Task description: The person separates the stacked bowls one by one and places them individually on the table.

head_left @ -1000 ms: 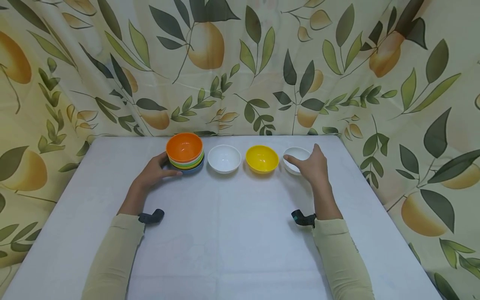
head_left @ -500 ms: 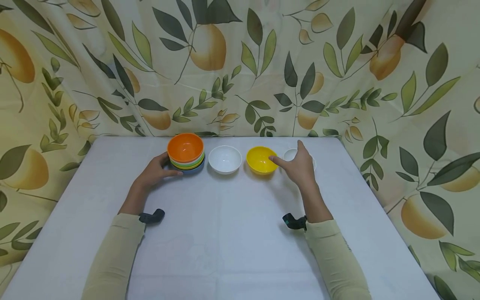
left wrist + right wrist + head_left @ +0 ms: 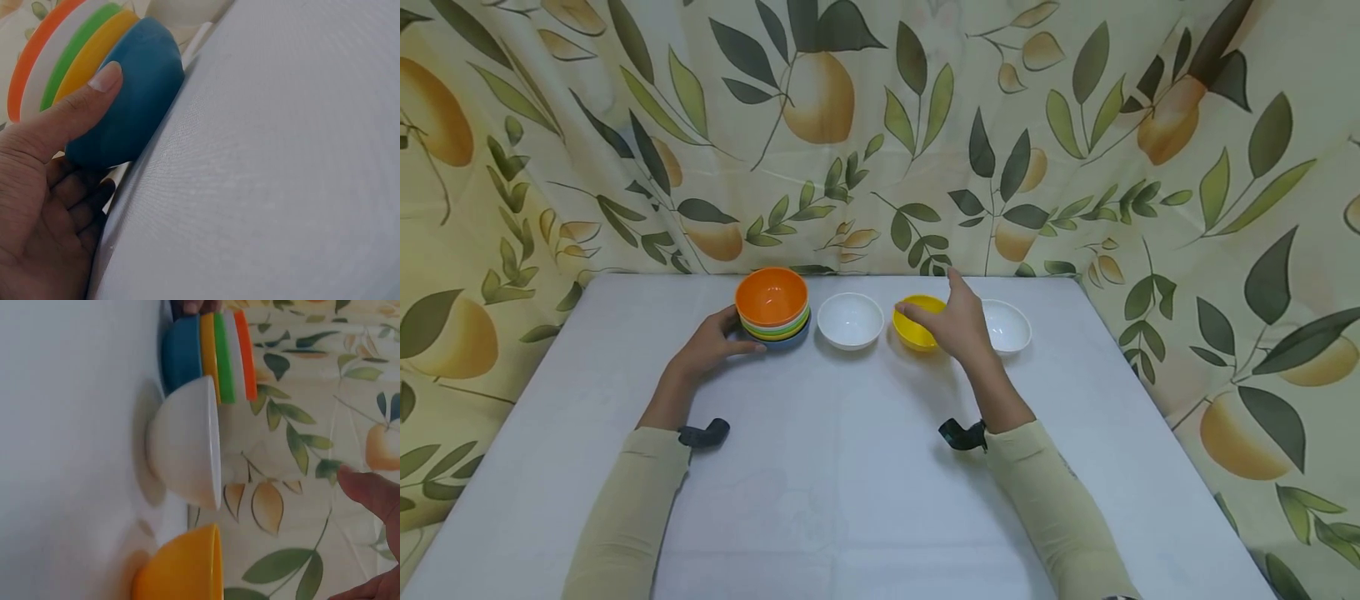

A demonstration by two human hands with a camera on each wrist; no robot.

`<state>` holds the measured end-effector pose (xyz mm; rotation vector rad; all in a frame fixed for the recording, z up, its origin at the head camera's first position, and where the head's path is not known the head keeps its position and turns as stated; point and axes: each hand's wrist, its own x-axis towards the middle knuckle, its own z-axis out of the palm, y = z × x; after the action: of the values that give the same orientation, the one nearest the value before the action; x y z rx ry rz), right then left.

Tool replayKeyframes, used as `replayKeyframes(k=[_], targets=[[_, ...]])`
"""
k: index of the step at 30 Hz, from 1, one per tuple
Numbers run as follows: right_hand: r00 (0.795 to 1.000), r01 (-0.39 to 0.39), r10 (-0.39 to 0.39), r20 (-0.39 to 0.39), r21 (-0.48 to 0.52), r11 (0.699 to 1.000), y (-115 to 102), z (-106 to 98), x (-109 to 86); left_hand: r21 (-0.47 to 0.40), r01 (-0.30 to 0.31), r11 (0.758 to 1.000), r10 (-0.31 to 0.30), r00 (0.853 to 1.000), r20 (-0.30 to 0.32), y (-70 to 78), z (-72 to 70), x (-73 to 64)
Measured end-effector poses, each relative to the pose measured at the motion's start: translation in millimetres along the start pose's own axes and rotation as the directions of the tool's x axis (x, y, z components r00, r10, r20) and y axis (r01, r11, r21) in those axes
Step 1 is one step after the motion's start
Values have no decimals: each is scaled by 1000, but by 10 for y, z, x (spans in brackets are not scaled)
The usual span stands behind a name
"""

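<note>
Head view: right hand (image 3: 953, 325) covers part of the yellow bowl (image 3: 914, 337) and one edge of a white bowl (image 3: 1009, 327). Yellow bowl also runs off right wrist view's bottom edge.

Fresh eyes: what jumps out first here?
The stacked bowls, orange on top, blue at the bottom, left end of the row, held by the left grip. Then the yellow bowl between two white bowls, partly behind the right grip. Behind the table, a bold fruit-print cloth.
</note>
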<state>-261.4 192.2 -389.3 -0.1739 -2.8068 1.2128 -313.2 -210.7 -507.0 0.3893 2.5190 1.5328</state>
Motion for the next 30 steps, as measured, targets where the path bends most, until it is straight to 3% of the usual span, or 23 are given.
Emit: replayKeyframes(k=[16, 30], targets=[[982, 142, -139, 126, -15, 990, -351, 404, 27, -2, 24, 1000, -24, 1000, 11, 9, 4, 4], [962, 194, -193, 192, 15, 981, -703, 700, 118, 2, 47, 999, -47, 999, -3, 8, -13, 15]])
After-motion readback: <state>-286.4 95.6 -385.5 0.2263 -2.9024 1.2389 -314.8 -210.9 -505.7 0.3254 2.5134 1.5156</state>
